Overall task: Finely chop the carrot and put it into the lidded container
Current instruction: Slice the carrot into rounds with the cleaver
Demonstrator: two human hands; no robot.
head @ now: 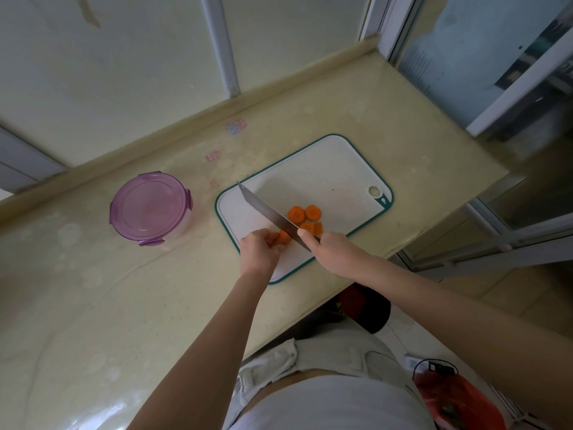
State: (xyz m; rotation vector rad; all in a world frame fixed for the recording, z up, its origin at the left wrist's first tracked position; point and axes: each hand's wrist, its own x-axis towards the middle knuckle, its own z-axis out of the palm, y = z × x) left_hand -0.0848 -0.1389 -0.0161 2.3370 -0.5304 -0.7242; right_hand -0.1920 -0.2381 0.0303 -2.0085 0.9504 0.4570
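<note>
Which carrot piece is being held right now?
The carrot chunk left of the knife, gripped by the left hand; the cut slices lie loose on its other side.

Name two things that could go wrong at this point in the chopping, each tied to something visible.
1. The left hand holds the carrot piece right beside the knife; a slip could cut the hand.
2. The container stands apart from the cutting board, lid on; carried pieces might spill.
</note>
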